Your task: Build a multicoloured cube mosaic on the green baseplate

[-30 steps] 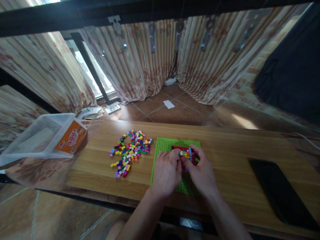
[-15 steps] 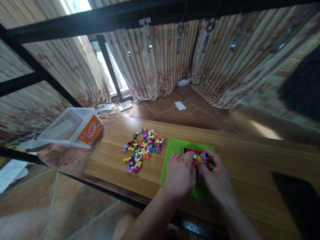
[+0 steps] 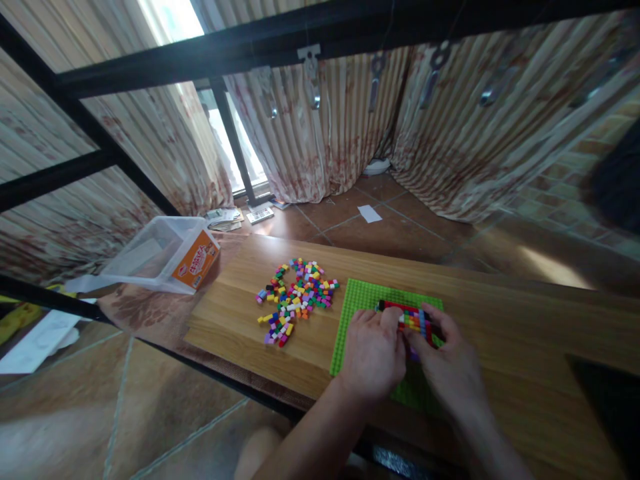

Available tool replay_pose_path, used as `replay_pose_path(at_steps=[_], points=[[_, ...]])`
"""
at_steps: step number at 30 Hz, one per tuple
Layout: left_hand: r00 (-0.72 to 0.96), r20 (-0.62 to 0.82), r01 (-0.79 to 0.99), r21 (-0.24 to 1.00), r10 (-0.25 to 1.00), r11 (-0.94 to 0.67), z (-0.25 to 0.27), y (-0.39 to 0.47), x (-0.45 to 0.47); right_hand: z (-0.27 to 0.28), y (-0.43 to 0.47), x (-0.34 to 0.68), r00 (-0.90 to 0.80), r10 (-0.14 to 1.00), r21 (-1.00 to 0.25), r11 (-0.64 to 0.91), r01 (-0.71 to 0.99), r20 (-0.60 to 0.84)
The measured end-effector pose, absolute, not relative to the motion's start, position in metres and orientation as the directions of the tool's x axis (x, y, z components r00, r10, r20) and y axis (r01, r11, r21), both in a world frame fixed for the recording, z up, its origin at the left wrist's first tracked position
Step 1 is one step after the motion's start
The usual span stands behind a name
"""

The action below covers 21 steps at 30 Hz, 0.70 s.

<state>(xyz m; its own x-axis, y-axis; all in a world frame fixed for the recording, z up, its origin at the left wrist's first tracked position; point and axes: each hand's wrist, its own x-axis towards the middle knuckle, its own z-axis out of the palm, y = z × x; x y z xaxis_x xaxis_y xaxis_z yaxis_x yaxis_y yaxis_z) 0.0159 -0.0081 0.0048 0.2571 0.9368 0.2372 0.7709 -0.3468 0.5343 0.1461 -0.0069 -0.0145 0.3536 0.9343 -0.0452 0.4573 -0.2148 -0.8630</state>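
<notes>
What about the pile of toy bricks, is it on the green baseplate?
No, the brick pile lies on the wooden tabletop, left of the green baseplate.

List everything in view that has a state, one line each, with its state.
Left hand, fingers curled at the brick build, grip partly hidden
Right hand, thumb and fingers closed on the brick build
Brick build, partly assembled, partly covered by the hands
Green baseplate, flat on the table
Loose bricks, scattered in a cluster
Plastic box, open
Curtains, hanging, parted at the window
</notes>
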Motion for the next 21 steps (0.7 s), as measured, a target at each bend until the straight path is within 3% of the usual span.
replay_pose_path(at_steps=[6, 15, 21], points=[[0.233, 0.243, 0.755, 0.565, 0.942, -0.333, 0.003, -0.008, 0.016, -0.016, -0.007, 0.143, 0.365, 0.93, -0.877, -0.205, 0.434, -0.037], [0.199, 0.252, 0.632, 0.706, 0.947, -0.321, 0.002, -0.006, 0.008, -0.018, -0.009, 0.149, 0.288, 0.957, -0.928, -0.145, 0.343, -0.043], [0.114, 0.241, 0.614, 0.745, 0.964, -0.259, 0.008, -0.003, 0.0, -0.023, -0.009, 0.151, 0.311, 0.941, -0.962, -0.198, 0.187, -0.133]])
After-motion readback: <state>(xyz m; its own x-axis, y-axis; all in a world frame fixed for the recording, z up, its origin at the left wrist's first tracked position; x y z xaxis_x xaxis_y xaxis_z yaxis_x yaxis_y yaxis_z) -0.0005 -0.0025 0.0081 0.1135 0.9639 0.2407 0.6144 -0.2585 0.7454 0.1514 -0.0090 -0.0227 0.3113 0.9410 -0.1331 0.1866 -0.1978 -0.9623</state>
